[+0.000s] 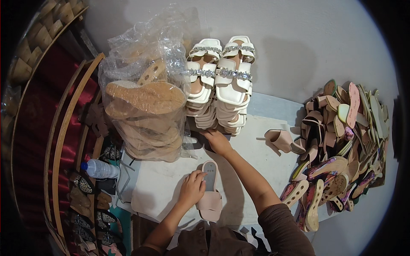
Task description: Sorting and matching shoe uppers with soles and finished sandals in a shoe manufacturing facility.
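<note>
A pale pink slide sandal (210,200) with a grey insole lies on the pale work surface in front of me, its toe toward me. My left hand (194,186) is at its left side, fingers bent over the edge of the insole. My right hand (217,142) reaches farther in, to the foot of a tall stack of white sandals (232,91) with jewelled straps. Its fingertips are partly hidden there, beside a dark object (200,142) that I cannot make out, so a grip cannot be told.
A clear plastic bag (145,98) of tan soles stands left of the white stack. At right, a pink heeled shoe (279,140) lies near a big heap of soles and shoes (341,145). A water bottle (101,169) and shelved shoes (83,222) are at left.
</note>
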Motion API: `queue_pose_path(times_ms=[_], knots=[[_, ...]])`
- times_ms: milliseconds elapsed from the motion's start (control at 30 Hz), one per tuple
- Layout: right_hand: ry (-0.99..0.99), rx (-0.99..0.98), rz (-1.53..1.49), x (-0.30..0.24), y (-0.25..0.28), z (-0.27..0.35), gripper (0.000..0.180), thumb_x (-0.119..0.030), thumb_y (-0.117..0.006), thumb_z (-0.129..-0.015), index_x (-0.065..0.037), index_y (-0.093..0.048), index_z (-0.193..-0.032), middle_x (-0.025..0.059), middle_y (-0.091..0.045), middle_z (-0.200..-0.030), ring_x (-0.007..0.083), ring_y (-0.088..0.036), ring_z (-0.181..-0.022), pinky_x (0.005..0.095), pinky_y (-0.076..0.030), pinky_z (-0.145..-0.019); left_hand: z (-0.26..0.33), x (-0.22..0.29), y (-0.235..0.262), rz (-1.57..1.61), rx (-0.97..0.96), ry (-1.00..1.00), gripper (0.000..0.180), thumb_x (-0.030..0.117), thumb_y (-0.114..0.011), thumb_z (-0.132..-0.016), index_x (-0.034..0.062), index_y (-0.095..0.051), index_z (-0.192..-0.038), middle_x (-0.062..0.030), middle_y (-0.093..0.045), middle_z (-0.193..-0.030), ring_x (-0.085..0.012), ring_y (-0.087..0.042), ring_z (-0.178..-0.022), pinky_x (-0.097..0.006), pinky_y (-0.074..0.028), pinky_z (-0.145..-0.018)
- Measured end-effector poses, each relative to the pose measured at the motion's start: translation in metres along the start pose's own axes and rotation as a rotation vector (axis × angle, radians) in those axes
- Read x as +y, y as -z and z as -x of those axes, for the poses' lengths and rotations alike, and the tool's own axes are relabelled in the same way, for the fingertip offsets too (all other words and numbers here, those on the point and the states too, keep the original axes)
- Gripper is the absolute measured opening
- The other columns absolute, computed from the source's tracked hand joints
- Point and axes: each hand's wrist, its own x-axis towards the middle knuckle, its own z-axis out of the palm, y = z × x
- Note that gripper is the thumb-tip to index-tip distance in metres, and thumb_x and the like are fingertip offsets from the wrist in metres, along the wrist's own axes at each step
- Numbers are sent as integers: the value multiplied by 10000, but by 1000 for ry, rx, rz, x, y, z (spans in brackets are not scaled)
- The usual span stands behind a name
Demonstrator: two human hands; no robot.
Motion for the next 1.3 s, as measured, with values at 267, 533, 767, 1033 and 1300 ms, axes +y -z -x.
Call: queue_pose_path(times_ms=[267,533,767,1033,1300], knots=[[-454,67,-435,-53,30,86,318,47,-446,-794,-12,-524,-1096,186,-528,-1042,343,-521,-964,363,-427,-837,19,-17,-8,218,-6,265,295,166,-556,-802,30,-537,-1063,-140,-550,-1028,-326,-563,-889,-394,-463,-750],[-690,-43,-871,-127,36,174,385,-161,-510,-864,22,-452,-1198,182,-539,-953,237,-547,-877,314,-428,-798,30,-5,-31,177,-145,451,389,207,-544,-837,-8,-469,-1152,-194,-608,-1023,-286,-621,-881,-342,-486,-739],[-605,179,-528,-109,78,186,324,-3,-468,-829,-32,-529,-1146,157,-508,-970,238,-520,-860,311,-434,-776,-11,33,-68,382,-145,305,338,124,-480,-878,-19,-451,-1183,-181,-603,-1064,-262,-598,-978,-324,-469,-809],[-579,277,-507,-53,98,225,302,37,-440,-824,-40,-557,-1091,168,-492,-1034,251,-528,-862,297,-439,-774,-34,64,-116,270,-107,-44,390,146,-508,-849,-3,-462,-1206,-214,-462,-1241,-338,-497,-1102,-377,-410,-910],[-524,353,-2,31,181,214,471,26,-553,-702,-22,-460,-1161,188,-485,-1067,353,-460,-1030,407,-363,-901,-9,86,-107,-36,-74,-191,346,82,-529,-778,26,-540,-1119,-147,-479,-1192,-321,-458,-1105,-384,-385,-918]])
